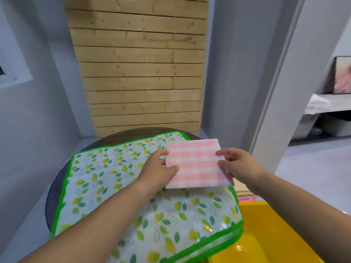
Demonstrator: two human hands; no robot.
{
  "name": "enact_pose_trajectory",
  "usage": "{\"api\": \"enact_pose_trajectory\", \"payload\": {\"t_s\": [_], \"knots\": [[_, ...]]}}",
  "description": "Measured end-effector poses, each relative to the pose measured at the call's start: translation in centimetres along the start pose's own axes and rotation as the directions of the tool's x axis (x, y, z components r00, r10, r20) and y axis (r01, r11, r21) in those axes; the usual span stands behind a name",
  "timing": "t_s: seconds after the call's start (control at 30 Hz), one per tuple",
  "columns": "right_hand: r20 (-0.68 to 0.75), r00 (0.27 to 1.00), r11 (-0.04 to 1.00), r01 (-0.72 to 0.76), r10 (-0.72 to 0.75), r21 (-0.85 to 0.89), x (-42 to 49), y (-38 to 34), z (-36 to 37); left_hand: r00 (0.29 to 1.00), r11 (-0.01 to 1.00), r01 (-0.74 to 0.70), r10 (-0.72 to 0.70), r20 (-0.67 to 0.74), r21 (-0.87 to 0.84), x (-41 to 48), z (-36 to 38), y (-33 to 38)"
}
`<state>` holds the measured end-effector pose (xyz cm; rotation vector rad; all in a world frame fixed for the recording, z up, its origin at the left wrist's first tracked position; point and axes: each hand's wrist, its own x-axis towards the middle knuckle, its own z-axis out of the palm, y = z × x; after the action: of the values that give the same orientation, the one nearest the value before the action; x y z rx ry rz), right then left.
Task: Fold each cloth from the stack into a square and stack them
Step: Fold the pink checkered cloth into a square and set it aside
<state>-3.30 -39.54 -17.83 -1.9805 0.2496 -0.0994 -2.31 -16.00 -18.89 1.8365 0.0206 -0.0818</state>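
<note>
Pale wooden slat panel (140, 63) set between grey walls (41, 103). White window frame (13, 76) at far left; round dark table (55, 188) in front. At right, pale floor (313, 160) and possibly a shelf (330, 105), blurred.

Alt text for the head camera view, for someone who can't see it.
A left hand and a right hand pinch opposite edges of a folded pink checked cloth over a green-edged leaf-print mat on a dark round table. Wooden planks stand behind.
</note>
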Motion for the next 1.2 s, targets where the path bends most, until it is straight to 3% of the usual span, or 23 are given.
{"api": "enact_pose_trajectory", "payload": {"t_s": [0.2,0.33,0.57,0.8,0.97,1.2], "knots": [[-0.134,0.990,0.998,-0.048,0.054,0.048,1.7,5.1,-10.2,0.991,0.997,-0.072,0.068,0.119,0.028,1.9,12.8,1.8],[-0.228,0.970,0.994,-0.073,0.090,0.080,4.6,10.3,-16.2,0.987,0.992,-0.118,0.113,0.117,0.039,3.8,23.3,1.9],[-0.268,0.962,0.998,-0.064,0.058,-0.014,11.0,20.3,-20.4,0.997,0.997,0.071,-0.073,0.039,0.032,7.1,37.9,-1.6],[-0.112,0.991,0.997,-0.067,0.069,0.027,16.5,26.4,-16.3,0.979,0.985,0.113,-0.088,-0.184,0.132,12.3,38.8,-7.0],[0.028,1.000,0.999,0.012,-0.011,-0.039,18.7,26.9,-12.2,0.943,0.971,0.165,-0.105,-0.315,0.172,14.6,36.6,-10.2],[0.118,0.993,0.973,0.055,-0.030,-0.224,19.9,27.5,-9.7,0.921,0.966,0.245,-0.207,-0.331,0.079,15.7,34.8,-11.7]]}}
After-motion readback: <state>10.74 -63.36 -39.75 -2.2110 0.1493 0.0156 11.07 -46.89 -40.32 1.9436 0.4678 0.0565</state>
